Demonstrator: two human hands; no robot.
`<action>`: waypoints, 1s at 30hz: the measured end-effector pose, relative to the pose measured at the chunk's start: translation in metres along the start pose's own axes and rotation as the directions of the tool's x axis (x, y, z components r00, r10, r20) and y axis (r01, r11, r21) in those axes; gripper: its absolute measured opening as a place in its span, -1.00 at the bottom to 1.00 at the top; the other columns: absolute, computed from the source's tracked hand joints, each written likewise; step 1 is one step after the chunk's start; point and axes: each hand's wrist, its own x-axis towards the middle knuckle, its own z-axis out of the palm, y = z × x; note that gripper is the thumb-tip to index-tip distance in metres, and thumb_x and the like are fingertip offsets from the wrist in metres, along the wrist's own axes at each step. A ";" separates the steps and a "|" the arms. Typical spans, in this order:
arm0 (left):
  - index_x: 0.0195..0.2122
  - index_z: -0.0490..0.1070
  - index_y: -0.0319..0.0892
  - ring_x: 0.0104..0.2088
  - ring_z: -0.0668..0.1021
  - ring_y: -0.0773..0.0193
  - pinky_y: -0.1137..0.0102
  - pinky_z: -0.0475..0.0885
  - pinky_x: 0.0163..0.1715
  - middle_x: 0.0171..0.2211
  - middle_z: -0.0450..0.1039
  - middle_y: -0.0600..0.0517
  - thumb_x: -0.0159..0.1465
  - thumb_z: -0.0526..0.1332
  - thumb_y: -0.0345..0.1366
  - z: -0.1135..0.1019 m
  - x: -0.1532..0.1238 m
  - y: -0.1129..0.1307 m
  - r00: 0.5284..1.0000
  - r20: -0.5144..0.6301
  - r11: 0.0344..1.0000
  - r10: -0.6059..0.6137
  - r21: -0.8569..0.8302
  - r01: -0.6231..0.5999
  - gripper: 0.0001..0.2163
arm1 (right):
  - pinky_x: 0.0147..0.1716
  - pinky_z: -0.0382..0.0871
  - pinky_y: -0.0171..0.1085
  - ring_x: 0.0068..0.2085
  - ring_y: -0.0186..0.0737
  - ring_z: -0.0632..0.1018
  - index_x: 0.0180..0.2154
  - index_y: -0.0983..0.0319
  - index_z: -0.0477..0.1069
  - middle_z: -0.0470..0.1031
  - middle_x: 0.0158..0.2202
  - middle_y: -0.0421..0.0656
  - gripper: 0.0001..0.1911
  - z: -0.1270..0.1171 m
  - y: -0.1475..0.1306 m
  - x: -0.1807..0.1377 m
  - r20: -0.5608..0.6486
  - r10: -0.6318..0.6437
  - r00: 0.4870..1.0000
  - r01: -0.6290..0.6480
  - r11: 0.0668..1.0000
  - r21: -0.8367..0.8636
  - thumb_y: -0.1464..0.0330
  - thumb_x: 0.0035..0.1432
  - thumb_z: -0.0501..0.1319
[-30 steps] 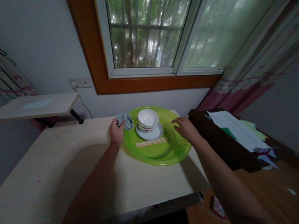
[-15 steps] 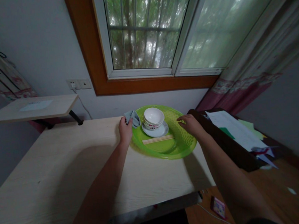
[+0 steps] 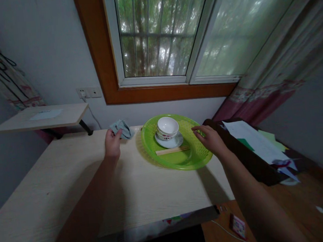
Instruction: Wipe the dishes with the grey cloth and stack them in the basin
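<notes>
A round green tray [image 3: 194, 159] lies on the pale wooden table [image 3: 70, 181] near its far right corner. On the tray stand stacked white bowls [image 3: 167, 127] on a white saucer [image 3: 177, 142], with a pair of wooden chopsticks [image 3: 172, 150] in front of them. My left hand [image 3: 112, 145] is closed on a crumpled grey-blue cloth [image 3: 121, 126], held over the table left of the tray. My right hand [image 3: 210, 139] rests on the tray's right rim, fingers curled over its edge.
A dark side table [image 3: 246, 155] with papers [image 3: 253, 137] stands right of the tray. A small shelf [image 3: 41, 117] juts from the wall at left, below a wall socket [image 3: 89, 92]. A window and curtain are behind. A small pink object [image 3: 237, 225] lies on the floor.
My left hand has carried the cloth off the tray's left rim and leftward over the table. My right hand stays on the tray's right rim.
</notes>
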 end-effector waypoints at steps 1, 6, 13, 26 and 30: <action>-0.14 0.36 -0.17 -0.22 0.57 0.27 0.35 0.46 -0.16 -0.17 0.52 -0.04 0.19 0.28 -0.08 -0.020 0.000 0.002 0.999 -0.032 0.999 0.019 0.040 -0.018 -0.68 | -0.02 0.44 -0.02 -0.08 -0.02 0.57 -0.05 0.19 0.51 0.60 -0.12 -0.04 -0.75 -0.005 -0.014 -0.003 -0.035 -0.025 0.999 0.026 0.999 0.026 0.28 0.32 0.15; -0.25 0.41 -0.15 -0.28 0.50 0.22 0.33 0.44 -0.19 -0.31 0.46 0.02 0.17 0.30 -0.15 -0.103 -0.015 -0.002 0.991 0.015 0.787 0.134 0.606 -0.115 -0.79 | -0.09 0.45 -0.07 -0.14 -0.09 0.57 -0.01 0.15 0.46 0.57 -0.16 -0.06 -0.73 -0.012 -0.096 -0.031 -0.181 -0.211 0.961 0.246 0.949 0.197 0.44 0.27 0.19; -0.06 0.48 -0.13 -0.03 0.54 0.06 0.17 0.43 0.06 -0.04 0.54 -0.10 0.28 0.21 -0.06 -0.109 -0.058 -0.020 0.825 0.560 0.578 0.069 0.652 -0.491 -0.68 | -0.32 0.43 -0.21 -0.32 -0.19 0.53 0.04 0.23 0.42 0.54 -0.34 -0.10 -0.65 0.047 -0.191 -0.070 -0.113 -0.503 0.857 0.506 0.777 0.374 0.51 0.21 0.19; 0.08 0.42 -0.19 0.15 0.46 0.08 0.08 0.31 0.24 0.10 0.47 -0.14 0.42 -0.07 -0.13 -0.185 -0.062 -0.020 0.940 0.289 0.514 0.182 0.787 -0.342 -0.60 | 0.33 0.17 -0.05 0.37 -0.06 0.23 0.28 0.28 0.27 0.24 0.35 0.02 -0.46 0.169 -0.258 -0.016 0.185 -0.501 0.845 0.412 0.832 0.372 0.14 0.41 0.04; 0.14 0.37 -0.24 0.25 0.37 0.02 0.03 0.25 0.30 0.17 0.41 -0.19 0.40 -0.05 -0.13 -0.205 -0.060 -0.044 0.946 0.304 0.383 0.112 0.865 -0.324 -0.57 | 0.33 0.17 -0.02 0.39 0.02 0.20 0.30 0.36 0.24 0.18 0.37 0.09 -0.35 0.221 -0.277 -0.005 0.303 -0.549 0.779 0.454 0.827 0.332 0.05 0.39 0.04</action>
